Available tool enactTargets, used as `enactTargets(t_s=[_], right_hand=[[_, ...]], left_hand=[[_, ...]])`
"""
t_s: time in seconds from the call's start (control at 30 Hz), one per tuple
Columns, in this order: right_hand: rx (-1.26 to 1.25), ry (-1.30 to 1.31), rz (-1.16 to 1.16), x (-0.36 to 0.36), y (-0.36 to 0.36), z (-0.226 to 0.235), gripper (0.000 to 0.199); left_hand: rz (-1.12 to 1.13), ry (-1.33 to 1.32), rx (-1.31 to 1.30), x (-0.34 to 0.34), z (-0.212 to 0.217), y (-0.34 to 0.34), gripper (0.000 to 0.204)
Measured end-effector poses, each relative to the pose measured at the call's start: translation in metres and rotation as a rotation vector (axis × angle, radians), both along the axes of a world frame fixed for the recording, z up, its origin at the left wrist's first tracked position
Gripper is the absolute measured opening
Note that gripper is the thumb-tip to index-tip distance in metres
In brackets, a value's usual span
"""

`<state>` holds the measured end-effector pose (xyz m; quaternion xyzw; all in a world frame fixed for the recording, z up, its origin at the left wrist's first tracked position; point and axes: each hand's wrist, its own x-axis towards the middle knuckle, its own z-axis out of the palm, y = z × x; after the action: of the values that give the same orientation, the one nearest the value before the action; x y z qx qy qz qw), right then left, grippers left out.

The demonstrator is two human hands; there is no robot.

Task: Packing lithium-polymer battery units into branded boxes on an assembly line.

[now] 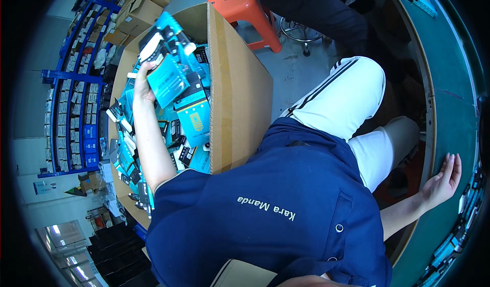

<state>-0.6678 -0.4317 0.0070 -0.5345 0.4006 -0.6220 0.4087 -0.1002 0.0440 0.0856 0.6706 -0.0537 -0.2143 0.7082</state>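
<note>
Green table [449, 118] under spread right hand [443, 181]; left hand [144, 85] grips teal packets [168, 77].

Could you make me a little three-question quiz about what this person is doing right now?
1. True or false: the left hand is reaching into the cardboard box.
2. What does that hand grip? A) a metal wrench B) teal packets C) a red stool
3. Where does the right hand rest?

Key
1. True.
2. B; many more of them fill the box.
3. Open, on the green table, holding nothing.
</note>
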Motion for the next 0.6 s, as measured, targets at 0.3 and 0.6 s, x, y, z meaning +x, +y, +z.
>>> enactTargets(t_s=[0.3, 0.6], right_hand=[[-0.022, 0.035, -0.009, -0.001, 0.0, -0.003, 0.028], [-0.073, 0.07, -0.066, 0.017, 0.003, 0.0, 0.024]], left_hand=[[0.169, -0.217, -0.168, -0.012, 0.042, 0.05, 0.045], [0.169, -0.483, -0.239, 0.013, 0.142, 0.057, 0.037]])
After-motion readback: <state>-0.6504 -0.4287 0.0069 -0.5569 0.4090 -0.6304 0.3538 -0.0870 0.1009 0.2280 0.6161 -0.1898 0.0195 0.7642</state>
